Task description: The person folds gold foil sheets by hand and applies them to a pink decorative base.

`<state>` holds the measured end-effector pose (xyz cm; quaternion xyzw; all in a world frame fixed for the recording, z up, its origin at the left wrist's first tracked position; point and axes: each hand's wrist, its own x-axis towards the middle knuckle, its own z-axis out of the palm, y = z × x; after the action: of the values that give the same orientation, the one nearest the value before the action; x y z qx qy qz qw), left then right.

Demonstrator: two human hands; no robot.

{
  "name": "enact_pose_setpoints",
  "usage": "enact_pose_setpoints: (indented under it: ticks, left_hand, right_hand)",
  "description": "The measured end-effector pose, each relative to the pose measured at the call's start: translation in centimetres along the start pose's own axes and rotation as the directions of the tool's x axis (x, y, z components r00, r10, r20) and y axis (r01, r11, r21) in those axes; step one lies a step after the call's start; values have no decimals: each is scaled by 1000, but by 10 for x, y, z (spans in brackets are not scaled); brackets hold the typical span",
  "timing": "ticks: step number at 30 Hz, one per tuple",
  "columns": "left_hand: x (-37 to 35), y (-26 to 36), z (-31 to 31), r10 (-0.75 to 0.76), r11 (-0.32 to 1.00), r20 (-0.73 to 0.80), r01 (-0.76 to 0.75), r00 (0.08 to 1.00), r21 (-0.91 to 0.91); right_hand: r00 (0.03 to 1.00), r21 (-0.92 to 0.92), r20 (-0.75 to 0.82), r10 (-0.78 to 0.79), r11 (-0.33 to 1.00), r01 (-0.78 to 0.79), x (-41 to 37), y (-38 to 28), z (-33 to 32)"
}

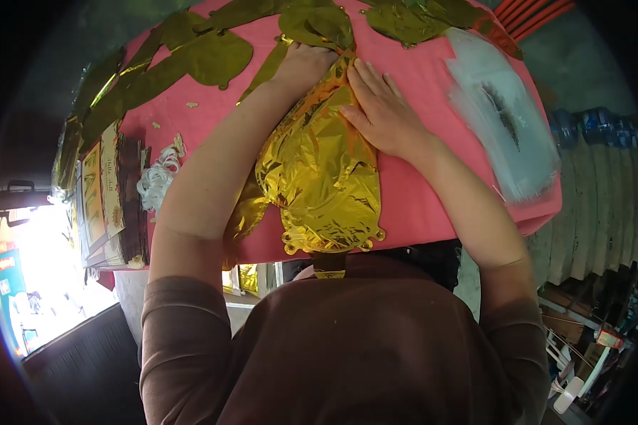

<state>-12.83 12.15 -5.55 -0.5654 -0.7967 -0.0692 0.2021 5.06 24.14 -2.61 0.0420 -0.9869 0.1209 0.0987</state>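
Note:
A deflated gold foil balloon [325, 166] lies lengthwise before me, its surface wrinkled and its near end hanging at the table's front edge. My right hand [384, 110] rests flat on its right side, fingers stretched out and close together. At the upper part of the foil, my left hand [306, 65] has its fingers curled in against it, and the fingertips are partly hidden. Just beyond both hands lies another rounded piece of gold foil [315, 27], which meets the balloon at a narrow neck.
More flat gold foil balloons [220, 58] spread along the far and left sides of the pink-covered table [432, 195]. White ribbon coils [157, 177] and stacked printed cards [110, 191] sit at left. A pile of clear plastic bags [503, 113] lies at right. Large bottles [602, 127] stand beyond.

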Motion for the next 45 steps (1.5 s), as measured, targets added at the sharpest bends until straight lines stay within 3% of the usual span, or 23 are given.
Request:
enact_pose_setpoints:
  ticks: [4,6,7,9,10,12,13,15,16,17,18,19,20,21,23,30,33,45]
  left_hand:
    - [1,4,-11,-56,998,93,55,994,3]
    - [2,5,-18,-95,974,155,124,983,-191]
    - [2,3,-19,-97,977,151,123,984,-176]
    - [2,0,-20,-135,887,52,144,989,-439]
    - [3,-3,-23,-137,890,50,145,989,-432]
    - [4,-16,-32,-188,558,218,286,958,-779]
    - [5,-21,-35,-187,564,214,284,959,-776]
    - [8,-35,-41,-595,110,274,414,756,-904]
    - [8,-45,-47,-709,134,228,445,667,-886]
    - [11,-47,-45,-709,140,221,441,670,-887]
    - [13,-47,-42,-672,320,65,369,737,-873]
    - [15,-46,-39,-606,488,-86,284,791,-826]
    - [20,-31,-55,-354,736,-139,184,925,-652]
    - [24,-26,-47,-359,736,-142,187,922,-650]
    - [27,-15,-27,-65,920,-4,58,998,-388]
    - [41,-6,-14,-39,923,47,54,998,-380]
    - [45,-7,-7,-24,954,8,26,1000,-297]
    - [69,0,-5,-222,971,75,213,972,109]
  right_hand:
    - [998,-37,56,31,999,-29,1,-4,-2]
    - [998,-60,62,32,998,-28,2,-4,0]
    - [997,-76,73,38,997,-32,2,-5,-1]
    - [996,-90,77,40,995,-33,1,-6,-1]
    - [996,-84,78,46,996,-39,1,-7,-2]
    - [996,-76,73,48,996,-42,1,-7,-2]
    - [996,-85,73,47,996,-41,1,-8,-3]
    - [997,-98,65,44,995,-38,1,-7,-3]
    - [997,-86,60,46,995,-40,0,-7,-2]
    - [997,-74,57,47,996,-42,0,-7,-1]
    - [998,-75,53,45,996,-41,0,-7,-1]
    - [997,-87,62,45,995,-39,1,-7,-1]
    - [996,-100,74,42,994,-34,1,-7,-1]
    - [997,-101,75,35,994,-28,1,-7,0]
    - [998,-83,61,33,996,-28,0,-7,0]
    - [996,-80,79,43,996,-37,1,-7,-1]
    - [995,-79,91,48,996,-41,0,-8,-2]
    - [997,-84,75,32,996,-26,1,-10,-6]
